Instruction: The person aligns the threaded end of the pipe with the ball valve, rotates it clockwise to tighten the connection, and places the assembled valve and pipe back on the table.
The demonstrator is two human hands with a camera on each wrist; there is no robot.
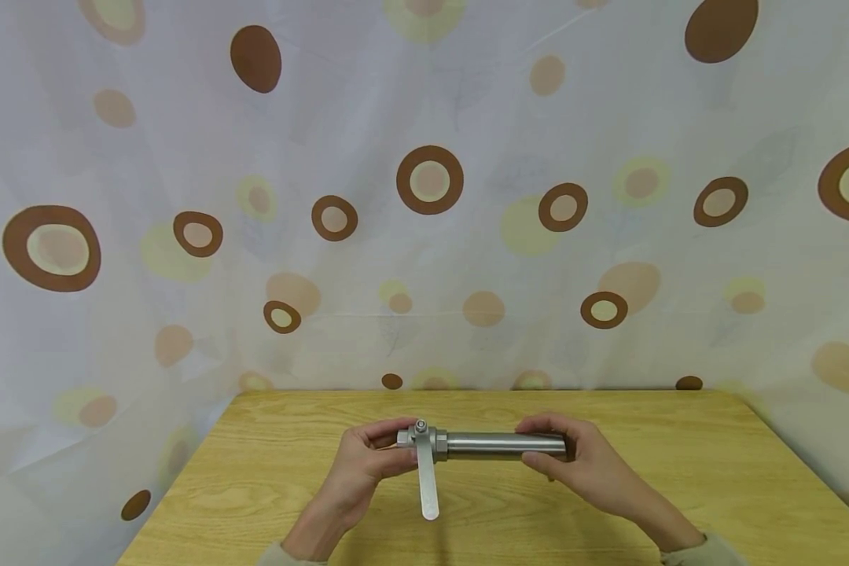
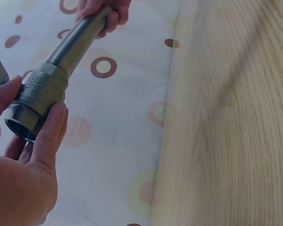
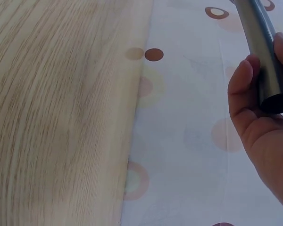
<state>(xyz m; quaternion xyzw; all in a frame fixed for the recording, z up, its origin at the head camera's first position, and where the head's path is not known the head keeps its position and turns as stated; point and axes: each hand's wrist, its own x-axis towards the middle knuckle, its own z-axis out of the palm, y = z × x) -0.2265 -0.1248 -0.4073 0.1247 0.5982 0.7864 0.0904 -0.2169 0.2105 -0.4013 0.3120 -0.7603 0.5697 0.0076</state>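
A metal ball valve (image 1: pixel 440 444) joins end to end with a straight steel pipe (image 1: pixel 488 444), the two held level above the table in the head view. My left hand (image 1: pixel 357 464) grips the valve's body between thumb and fingers. The valve's flat lever handle (image 1: pixel 428 487) points toward me. At the other end, my right hand (image 1: pixel 573 464) holds the pipe with thumb in front and fingers behind. In the left wrist view the valve (image 2: pixel 37 92) shows raised lettering and an open threaded end. The pipe's open end (image 3: pixel 276 102) faces the right wrist camera.
Beneath the hands lies a wooden table (image 1: pixel 255 487) with a light grain. A pale curtain (image 1: pixel 368 102) printed with brown, peach and yellow circles hangs behind the table and along its sides.
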